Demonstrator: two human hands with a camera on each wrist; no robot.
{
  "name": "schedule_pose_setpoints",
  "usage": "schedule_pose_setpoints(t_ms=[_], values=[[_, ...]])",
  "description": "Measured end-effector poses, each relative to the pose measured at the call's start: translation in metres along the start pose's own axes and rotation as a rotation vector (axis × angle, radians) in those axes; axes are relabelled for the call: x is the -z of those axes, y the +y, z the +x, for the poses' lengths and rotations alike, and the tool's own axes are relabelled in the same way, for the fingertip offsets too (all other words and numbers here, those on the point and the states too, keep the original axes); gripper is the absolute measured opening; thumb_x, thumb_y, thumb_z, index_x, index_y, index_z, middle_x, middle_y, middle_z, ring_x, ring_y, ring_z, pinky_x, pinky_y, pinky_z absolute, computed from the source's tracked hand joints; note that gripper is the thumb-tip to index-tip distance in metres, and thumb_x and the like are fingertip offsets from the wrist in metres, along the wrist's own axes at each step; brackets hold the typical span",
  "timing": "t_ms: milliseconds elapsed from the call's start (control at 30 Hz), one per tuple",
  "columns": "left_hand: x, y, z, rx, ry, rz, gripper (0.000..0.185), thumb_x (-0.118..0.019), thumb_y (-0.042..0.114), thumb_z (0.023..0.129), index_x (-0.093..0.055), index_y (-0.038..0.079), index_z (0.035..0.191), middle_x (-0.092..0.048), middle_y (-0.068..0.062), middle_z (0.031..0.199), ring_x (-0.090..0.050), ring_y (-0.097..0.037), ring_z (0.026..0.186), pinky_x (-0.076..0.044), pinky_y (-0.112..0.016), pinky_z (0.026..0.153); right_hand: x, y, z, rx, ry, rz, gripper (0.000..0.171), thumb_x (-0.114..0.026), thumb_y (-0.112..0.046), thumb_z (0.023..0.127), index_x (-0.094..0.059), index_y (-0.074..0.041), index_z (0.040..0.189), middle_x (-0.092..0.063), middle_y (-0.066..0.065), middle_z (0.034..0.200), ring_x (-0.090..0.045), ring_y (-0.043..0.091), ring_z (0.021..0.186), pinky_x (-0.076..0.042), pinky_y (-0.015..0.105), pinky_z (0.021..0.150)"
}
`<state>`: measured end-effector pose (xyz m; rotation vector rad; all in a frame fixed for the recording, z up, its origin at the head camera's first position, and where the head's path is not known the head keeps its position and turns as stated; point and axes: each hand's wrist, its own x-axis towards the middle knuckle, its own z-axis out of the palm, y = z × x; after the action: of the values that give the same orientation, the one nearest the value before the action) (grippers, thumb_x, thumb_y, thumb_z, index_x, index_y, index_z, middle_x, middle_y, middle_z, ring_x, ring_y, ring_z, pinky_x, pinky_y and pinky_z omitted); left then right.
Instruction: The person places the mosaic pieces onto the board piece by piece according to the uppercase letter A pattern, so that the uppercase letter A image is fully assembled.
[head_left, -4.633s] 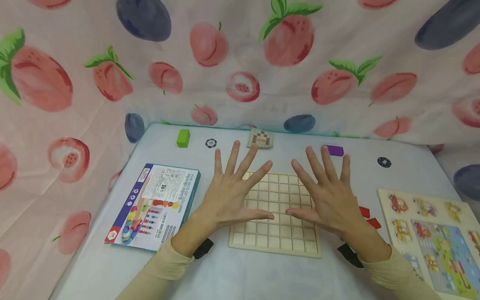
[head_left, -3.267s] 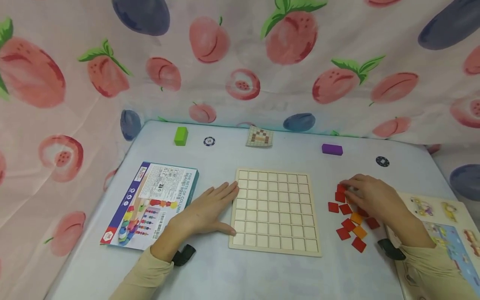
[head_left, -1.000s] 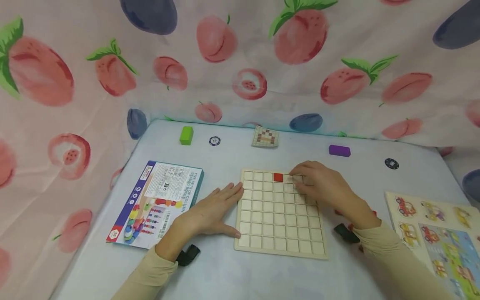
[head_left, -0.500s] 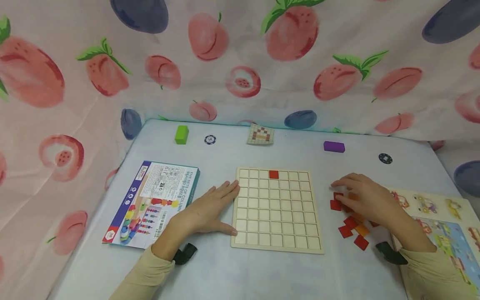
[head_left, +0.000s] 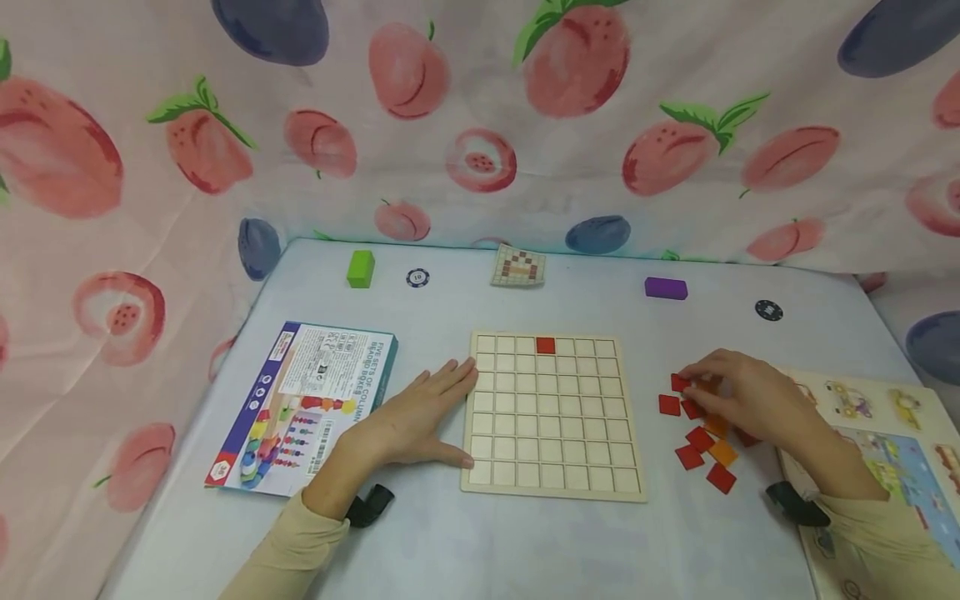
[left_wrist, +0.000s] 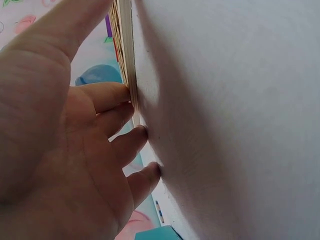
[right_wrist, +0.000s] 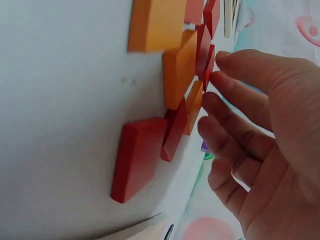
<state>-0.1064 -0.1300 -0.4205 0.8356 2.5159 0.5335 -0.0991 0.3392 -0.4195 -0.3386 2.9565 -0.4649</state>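
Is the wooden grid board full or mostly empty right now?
Mostly empty: the square wooden grid board holds one red square tile in its top row; every other cell is bare.

A pale grey table (head_left: 525, 550) carries a square wooden grid board (head_left: 553, 450) against the left fingers (head_left: 457, 377), loose red and orange square tiles (head_left: 705, 457) under the right fingers (head_left: 693, 371), and a printed cardboard box (head_left: 307, 400) just beyond the left hand's wrist.
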Motion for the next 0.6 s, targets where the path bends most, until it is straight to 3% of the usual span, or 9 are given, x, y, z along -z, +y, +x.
schedule_pose_setpoints(t_ms=[367,600], values=[[0.0009,0.0006,0.0012,-0.001,0.006,-0.004,0.120,-0.090,0.053,0.082,-0.023,0.008,0.170,-0.012,-0.005,0.182,-0.010,-0.029,0.170,-0.015,-0.057,0.138,-0.0019,-0.0003,0.0085,-0.086,-0.004,-0.053,0.040,-0.088,-0.034,0.087,-0.079,-0.014,0.120,-0.074,0.009,0.104,-0.062,0.019,0.085,-0.048,0.025,0.062],[-0.0001,0.0003,0.0003,0.000,0.008,-0.005,0.120,-0.090,0.052,0.081,-0.023,0.007,0.170,-0.012,-0.006,0.182,-0.010,-0.029,0.170,-0.015,-0.057,0.138,-0.0028,-0.0027,0.0082,-0.078,-0.001,-0.048,0.036,-0.087,-0.030,0.088,-0.079,-0.013,0.119,-0.074,0.009,0.101,-0.059,0.017,0.081,-0.047,0.025,0.061]])
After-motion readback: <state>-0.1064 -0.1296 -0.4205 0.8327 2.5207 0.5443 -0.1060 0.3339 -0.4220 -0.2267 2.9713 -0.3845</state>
